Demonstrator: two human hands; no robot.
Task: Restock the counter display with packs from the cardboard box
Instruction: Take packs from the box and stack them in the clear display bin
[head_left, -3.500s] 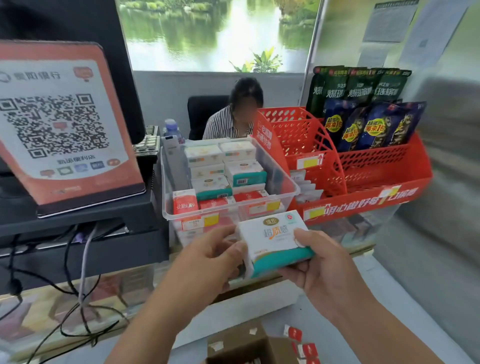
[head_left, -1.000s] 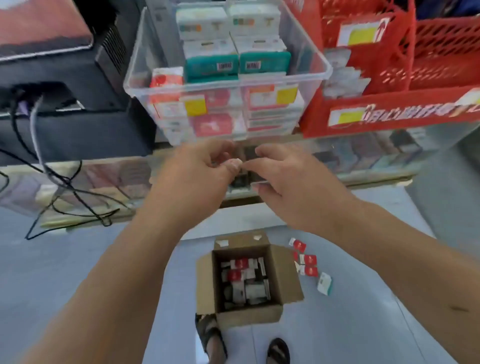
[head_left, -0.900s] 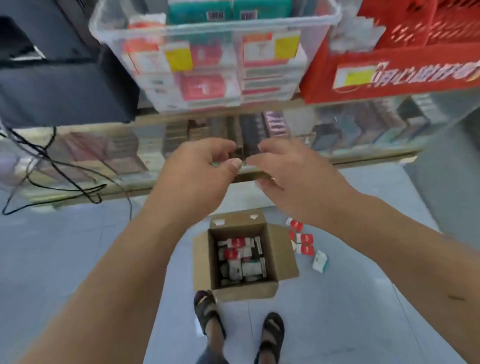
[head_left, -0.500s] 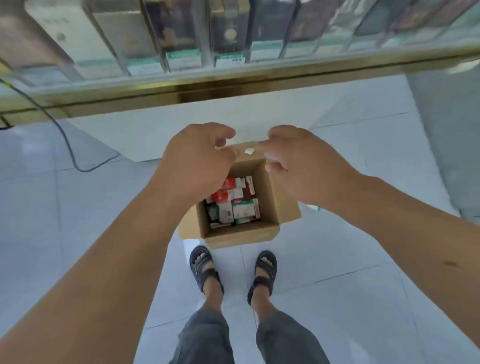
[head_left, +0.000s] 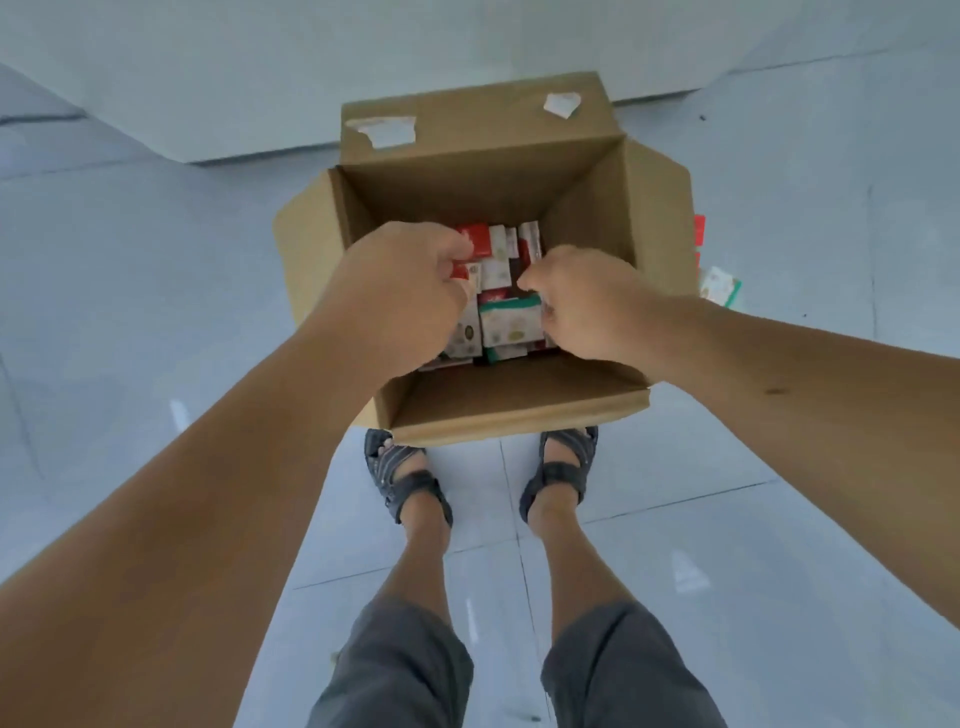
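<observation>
An open cardboard box (head_left: 519, 410) stands on the floor below me, with several small packs (head_left: 498, 270) in red, white and teal at its bottom. Both my hands are down inside it. My left hand (head_left: 400, 296) has its fingers curled and pinches a red pack (head_left: 470, 249) at the left of the pile. My right hand (head_left: 592, 306) curls its fingers at the right edge of a teal-topped white pack (head_left: 509, 322); its fingertips are hidden. The counter display is out of view.
My sandalled feet (head_left: 400, 478) (head_left: 561, 478) stand just in front of the box on grey floor tiles. A few loose packs (head_left: 719, 286) lie on the floor behind the box's right flap. The counter's pale base (head_left: 208, 78) runs behind the box.
I put the teal pack on the display, then my view dropped from the counter to the floor. Both hands came down empty and went into the box among the packs.
</observation>
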